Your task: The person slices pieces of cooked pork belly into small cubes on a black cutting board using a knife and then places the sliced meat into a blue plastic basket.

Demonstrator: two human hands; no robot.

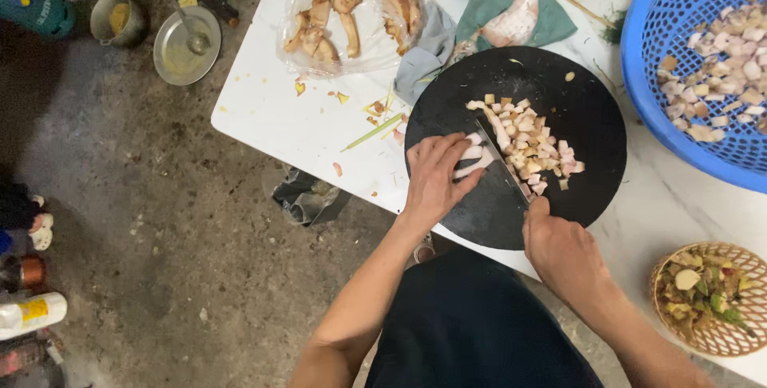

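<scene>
Right hand [563,248] is wrapped tight around the handle of a knife [502,166], fist closed, forefinger stretched up toward the blade. The blade runs diagonally up and away across a round black cutting board [487,88], its edge resting against a pale strip of fatty meat [473,160]. Left hand [435,174] is pressed flat-ish on that strip, fingers curled and holding it down just beside the blade, so it's clamped on the meat rather than loose.

Right past the blade there's a pile of diced meat [529,142], small pink and cream cubes, sitting around the middle of the board. The board lies on a white table [272,108], near the front edge.

Further out: a blue plastic basket [651,60] to the right, already holding plenty of the same cubes. Near the right forearm a small woven basket [739,340] with scraps and greens. Behind the board, a crumpled teal cloth [479,4] with another chunk of meat on it, and a clear plastic bag [351,16] of browned meat slices to its left. A few trimmings are scattered on the tabletop.

Off the table on the concrete floor there's a round metal lid [172,56] and a small metal cup [116,20].
</scene>
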